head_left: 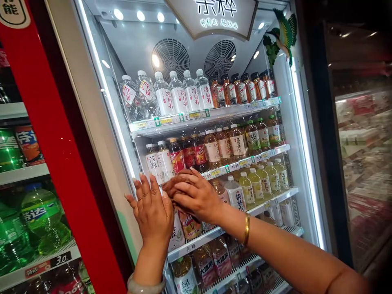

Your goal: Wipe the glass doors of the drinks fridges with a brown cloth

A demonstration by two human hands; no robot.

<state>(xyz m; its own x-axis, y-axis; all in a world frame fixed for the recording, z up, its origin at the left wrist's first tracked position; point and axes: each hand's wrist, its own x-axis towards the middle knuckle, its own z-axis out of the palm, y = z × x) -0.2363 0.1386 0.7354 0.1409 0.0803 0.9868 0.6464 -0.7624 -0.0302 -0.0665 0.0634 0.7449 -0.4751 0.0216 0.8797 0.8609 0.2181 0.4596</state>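
Observation:
I face an open drinks cooler. My left hand (153, 210) is raised flat, fingers up and apart, its palm toward the left end of the third shelf (196, 241). My right hand (194, 195), with a gold bangle on its wrist, lies across the tops of the bottles there. Its fingers point left and touch my left hand. Below it show a white-label bottle (177, 236) and a red-label tea bottle (190, 225). The hand hides whether its fingers close on a bottle top.
Water bottles (179, 96) and brown tea bottles fill the top shelf. Tea bottles (223, 145) stand on the second, yellow-green drinks (260, 181) on the third, right. A red door frame (58, 139) stands left, with green soda bottles (41, 214) beyond. A dark glass cabinet (361, 155) is right.

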